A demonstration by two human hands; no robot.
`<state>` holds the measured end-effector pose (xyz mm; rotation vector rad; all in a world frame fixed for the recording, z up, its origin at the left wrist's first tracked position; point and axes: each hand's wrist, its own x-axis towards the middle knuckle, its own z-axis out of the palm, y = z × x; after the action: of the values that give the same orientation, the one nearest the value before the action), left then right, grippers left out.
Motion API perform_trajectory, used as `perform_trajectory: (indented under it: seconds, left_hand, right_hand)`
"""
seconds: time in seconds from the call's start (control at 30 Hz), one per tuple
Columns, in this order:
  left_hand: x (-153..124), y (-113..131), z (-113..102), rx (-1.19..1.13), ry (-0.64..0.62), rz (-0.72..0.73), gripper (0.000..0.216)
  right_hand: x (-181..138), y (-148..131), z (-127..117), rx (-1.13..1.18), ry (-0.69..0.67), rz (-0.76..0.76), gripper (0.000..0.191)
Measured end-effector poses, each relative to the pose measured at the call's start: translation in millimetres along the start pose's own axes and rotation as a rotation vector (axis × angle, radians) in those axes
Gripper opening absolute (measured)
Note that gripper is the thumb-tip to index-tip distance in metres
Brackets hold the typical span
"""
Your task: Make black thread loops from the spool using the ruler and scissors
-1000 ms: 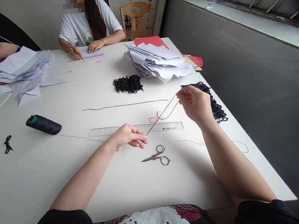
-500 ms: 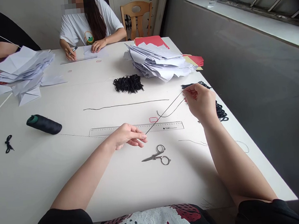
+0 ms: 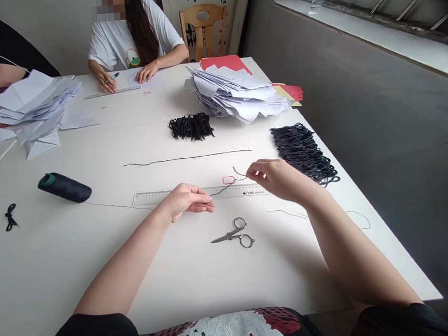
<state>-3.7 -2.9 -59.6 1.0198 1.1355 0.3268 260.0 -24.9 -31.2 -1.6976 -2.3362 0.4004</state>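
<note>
Left hand [image 3: 183, 202] hovers palm-down over the ruler [image 3: 171, 196], fingers curled — can't tell if they hold the black cord [image 3: 223, 190], which runs rightward to the right hand [image 3: 274, 178], fingertips pinching it. A loose pinch could let it slip — tangling into the black loops [image 3: 302, 152].

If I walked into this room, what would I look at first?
You would probably spot the big heap of folded white paper first, at the far side of the table. Next comes the dark bunch of black cord loops at the table's right edge. In the middle, the person's left hand and right hand pinch a thin black cord just above a clear ruler.
</note>
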Motion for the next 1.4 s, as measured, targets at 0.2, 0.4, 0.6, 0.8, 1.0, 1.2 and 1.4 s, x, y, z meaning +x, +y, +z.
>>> perform_trajectory:
  seconds: [0.2,0.4,0.6,0.8,1.0,1.2,1.4]
  left_hand:
    - [0,1,-1,0.023,0.019,0.013,0.021]
    - [-1,3,-2,0.031,0.030,0.018,0.020]
    - [-2,4,-2,0.056,0.042,0.031,0.021]
    - [-4,5,-1,0.014,0.014,0.035,0.020]
    - [-8,5,1,0.029,-0.038,0.045,0.019]
    - [-6,3,-1,0.030,-0.045,0.056,0.016]
    - [-4,2,-2,0.032,-0.052,0.068,0.018]
  right_hand:
    - [-47,-28,33,-0.313,0.054,-0.353,0.024]
    - [-89,-32,63,-0.435,0.065,-0.582,0.033]
    - [-90,-35,73,-0.391,0.001,-0.564,0.035]
    - [-67,-44,62,0.293,-0.232,-0.173,0.019]
    - [-46,-53,56,0.322,-0.329,-0.059,0.048]
    - [-34,-61,57,0.336,-0.334,-0.022,0.048]
    - [-30,-62,58,0.340,-0.329,-0.028,0.047]
